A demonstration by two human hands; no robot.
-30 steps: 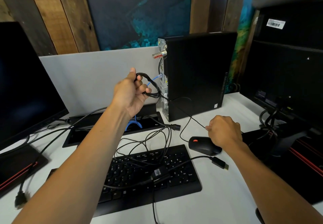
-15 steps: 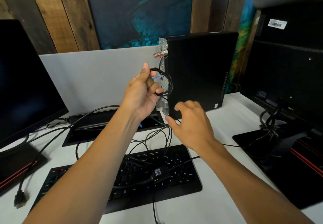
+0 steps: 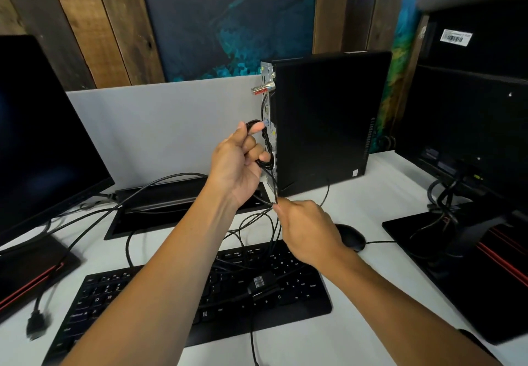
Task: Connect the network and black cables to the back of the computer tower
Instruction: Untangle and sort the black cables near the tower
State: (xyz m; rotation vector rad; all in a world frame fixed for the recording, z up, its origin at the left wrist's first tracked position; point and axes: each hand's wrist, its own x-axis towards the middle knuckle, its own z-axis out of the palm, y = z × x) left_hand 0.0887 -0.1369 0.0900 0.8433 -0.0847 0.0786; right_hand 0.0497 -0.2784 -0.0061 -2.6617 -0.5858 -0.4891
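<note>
The black cables [image 3: 267, 148] hang in a loop right against the rear edge of the tower [image 3: 328, 120], about halfway up its back panel. My left hand [image 3: 238, 165] grips that loop, fingers curled round it, thumb up. A small blue plug shows just above those fingers, beside the panel; I judge it to be the network cable [image 3: 266, 122], but whether it is seated I cannot tell. From the loop the strands run straight down along the tower's back edge to my right hand [image 3: 307, 231], which pinches them just below the tower's lower rear corner. So the cables' long axis runs vertically, parallel to the panel, and the left hand is the nearer one to the ports. The ports lie to the right of my left fingers, nearly touching. In front of the tower, slack cable trails over the keyboard [image 3: 200, 294]; the mouse [image 3: 350, 235] sits just beyond my right hand on the surface [image 3: 328, 334].
</note>
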